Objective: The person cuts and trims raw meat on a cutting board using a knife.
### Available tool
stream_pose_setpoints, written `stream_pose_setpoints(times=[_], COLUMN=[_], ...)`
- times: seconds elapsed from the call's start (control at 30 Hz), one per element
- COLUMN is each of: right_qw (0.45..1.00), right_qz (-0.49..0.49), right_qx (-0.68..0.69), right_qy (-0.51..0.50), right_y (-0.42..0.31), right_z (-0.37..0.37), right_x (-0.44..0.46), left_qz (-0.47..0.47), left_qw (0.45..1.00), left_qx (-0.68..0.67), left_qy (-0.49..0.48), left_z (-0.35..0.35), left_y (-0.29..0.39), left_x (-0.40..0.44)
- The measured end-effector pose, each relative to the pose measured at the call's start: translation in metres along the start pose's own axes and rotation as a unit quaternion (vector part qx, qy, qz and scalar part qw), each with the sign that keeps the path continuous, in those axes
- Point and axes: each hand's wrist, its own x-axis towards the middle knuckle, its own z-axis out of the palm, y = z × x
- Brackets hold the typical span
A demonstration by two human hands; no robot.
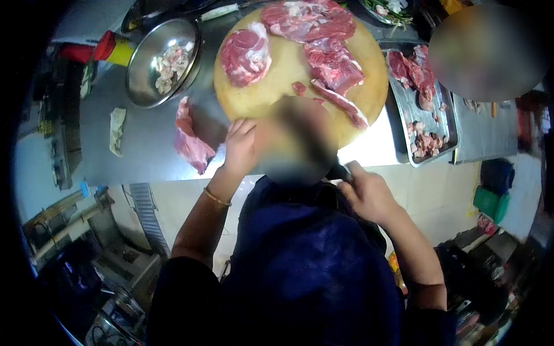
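Observation:
My left hand is at the lower left edge of the round cutting board, its fingers curled together. A blurred patch hides what it may hold. Just below the board's right side, my right hand is closed around a dark object, whose far end runs into the blur. On the board lie a rounded meat piece, a large slab, a ragged cut, a long fatty strip and small scraps. Left of my left hand, a long meat piece rests on the metal counter.
A steel bowl of pale trimmings stands at the left, near a pale scrap. To the right is a metal tray with meat and trimmings. A knife lies behind the board. Another blurred patch covers the upper right.

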Motion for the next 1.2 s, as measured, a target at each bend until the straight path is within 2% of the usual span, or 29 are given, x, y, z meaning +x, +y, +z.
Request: stream_pose_setpoints(times=[0.07,0.17,0.27,0.37,0.43,0.5,0.53,0.6,0.63,0.7,0.73,0.77,0.8,0.83,0.87,0.9,0.93,0.97,1.0,1.03,1.07,1.13,1.17,1.2], right_qw=[0.99,0.924,0.884,0.812,0.815,0.81,0.834,0.907,0.933,0.952,0.96,0.967,0.968,0.97,0.972,0.974,0.974,0.969,0.966,0.963,0.967,0.973,0.969,0.977], right_qz=[0.05,0.148,0.143,0.202,0.195,0.183,0.17,0.083,0.034,0.001,-0.009,-0.016,-0.024,-0.033,-0.04,-0.044,-0.073,-0.078,-0.061,-0.048,-0.024,-0.002,-0.053,0.001], right_qx=[0.125,0.338,0.43,0.54,0.539,0.55,0.522,0.398,0.33,0.272,0.252,0.231,0.224,0.214,0.203,0.195,0.156,0.154,0.164,0.171,0.159,0.114,0.053,0.048], right_qy=[0.052,0.102,0.117,0.094,0.089,0.086,0.064,0.114,0.137,0.138,0.122,0.107,0.111,0.11,0.108,0.103,0.145,0.174,0.188,0.203,0.198,0.2,0.235,0.205], right_y=[0.015,0.027,0.03,0.018,0.009,-0.008,-0.01,-0.031,-0.045,-0.081,-0.093,-0.105,-0.117,-0.123,-0.123,-0.122,-0.112,-0.108,-0.093,-0.072,-0.058,-0.037,-0.021,-0.025], right_z=[0.012,0.026,0.045,0.053,0.064,0.07,0.076,0.082,0.083,0.066,0.06,0.054,0.046,0.041,0.037,0.034,0.035,0.033,0.039,0.046,0.046,0.043,0.042,0.037], right_x=[-0.021,-0.068,-0.082,-0.084,-0.064,-0.028,-0.009,0.009,0.017,0.023,0.024,0.025,0.026,0.027,0.027,0.024,0.024,0.025,0.023,0.023,0.021,0.014,0.011,-0.002], left_qz=[0.025,0.043,0.118,0.105,0.055,0.089,0.06,0.02,-0.041,-0.119,-0.17,-0.231,-0.302,-0.324,-0.289,-0.267,-0.24,-0.1,-0.121,-0.152,-0.127,-0.146,-0.124,-0.117], left_qw=[1.0,0.997,0.993,0.991,0.988,0.982,0.991,0.991,0.97,0.861,0.85,0.803,0.711,0.576,0.482,0.468,0.456,0.619,0.735,0.876,0.956,0.973,0.962,0.965], left_qx=[0.019,-0.05,0.009,-0.058,-0.137,-0.164,-0.114,-0.088,-0.184,-0.387,-0.369,-0.43,-0.551,-0.693,-0.782,-0.765,-0.74,-0.625,-0.433,-0.26,-0.059,0.133,0.188,0.145], left_qy=[0.002,0.046,0.014,-0.062,-0.054,0.02,0.047,0.097,0.155,0.306,0.334,0.341,0.316,0.287,0.269,0.353,0.431,0.465,0.507,0.377,0.258,0.119,0.157,0.182], left_z=[0.002,0.026,0.047,0.044,0.036,0.039,0.044,0.043,0.047,0.056,0.039,0.018,-0.011,-0.044,-0.084,-0.123,-0.162,-0.171,-0.174,-0.169,-0.164,-0.165,-0.155,-0.152], left_y=[-0.005,0.019,0.017,0.024,0.058,0.079,0.076,0.062,0.047,0.018,0.004,-0.014,-0.039,-0.069,-0.088,-0.059,-0.03,-0.054,-0.08,-0.121,-0.161,-0.184,-0.187,-0.177], left_x=[0.036,0.085,0.105,0.09,0.087,0.086,0.082,0.079,0.078,0.075,0.076,0.076,0.078,0.08,0.083,0.095,0.107,0.106,0.111,0.109,0.108,0.09,0.08,0.066])
